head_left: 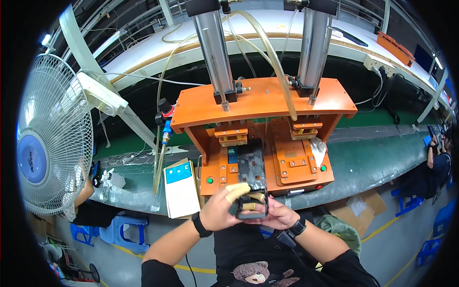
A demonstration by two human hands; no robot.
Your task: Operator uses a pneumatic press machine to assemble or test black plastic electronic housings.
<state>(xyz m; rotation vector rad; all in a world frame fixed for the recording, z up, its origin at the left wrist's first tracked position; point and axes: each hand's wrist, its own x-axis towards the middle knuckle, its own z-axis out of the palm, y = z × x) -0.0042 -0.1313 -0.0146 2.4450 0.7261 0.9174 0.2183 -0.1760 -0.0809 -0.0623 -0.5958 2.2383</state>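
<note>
- Left hand [221,210] grip closed on black frame [251,184], taped fingers [237,191] over its left edge.
- Right hand [277,216] cupped under frame's near end, grasping it.
- Orange press [260,103] just beyond.

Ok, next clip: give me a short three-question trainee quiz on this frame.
1. True or false: both hands hold the black frame.
2. What stands at the person's left? A) fan B) ladder C) monitor
3. Fill in: the press is coloured ____.

Key: 1 true: left hand and right hand grip its near end. 2 A, the fan. 3 orange.
</note>
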